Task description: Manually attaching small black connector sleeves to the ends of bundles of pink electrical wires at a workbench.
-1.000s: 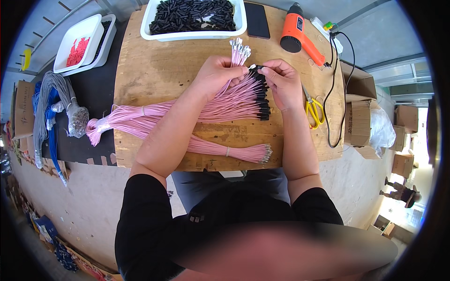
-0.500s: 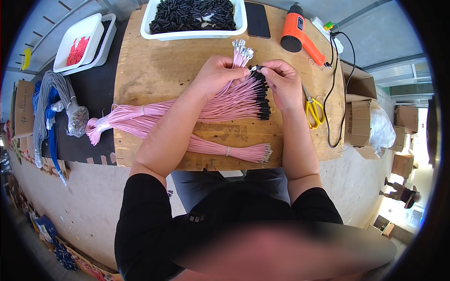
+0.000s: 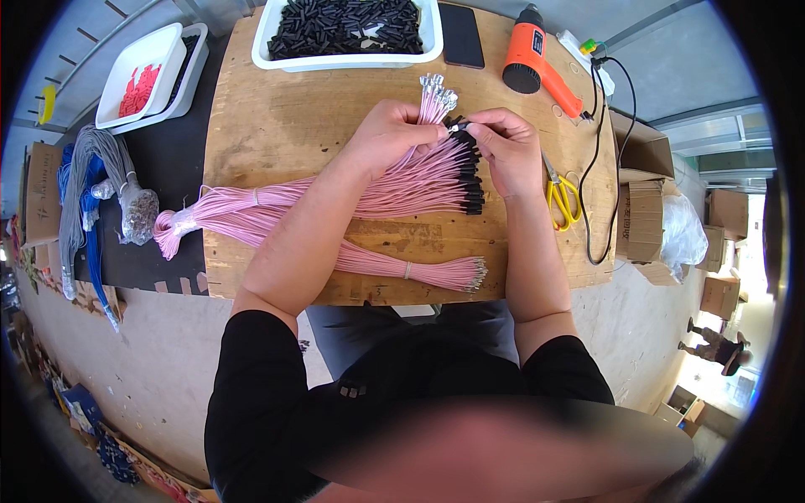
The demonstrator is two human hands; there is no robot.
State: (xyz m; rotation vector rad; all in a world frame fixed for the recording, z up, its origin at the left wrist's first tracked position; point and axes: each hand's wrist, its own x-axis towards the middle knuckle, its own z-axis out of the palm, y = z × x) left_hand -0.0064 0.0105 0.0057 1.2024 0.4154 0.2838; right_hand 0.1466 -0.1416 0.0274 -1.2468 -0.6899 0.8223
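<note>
A long bundle of pink wires (image 3: 293, 197) lies across the wooden table. Many of its right-hand ends carry black sleeves (image 3: 472, 180), while a smaller group with bare metal terminals (image 3: 438, 94) sticks up behind my left hand. My left hand (image 3: 394, 134) is closed, pinching a pink wire near its terminal between thumb and forefinger. Close against it, my right hand (image 3: 507, 147) pinches a small black sleeve (image 3: 459, 127) at that wire's tip. How far the sleeve covers the terminal is too small to tell. Nearer me lies a second tied pink bundle (image 3: 411, 270) with bare ends.
A white tray of black sleeves (image 3: 264, 57) stands at the back, beside a dark phone (image 3: 463, 38). An orange heat gun (image 3: 524, 57) and yellow-handled scissors (image 3: 562, 201) lie right, near a black cord (image 3: 597, 222). Grey wires (image 3: 88, 151) and white trays (image 3: 172, 63) sit left.
The upright terminals have shifted slightly to the right. Both hands stay nearly in place, still pinching the wire and the sleeve.
</note>
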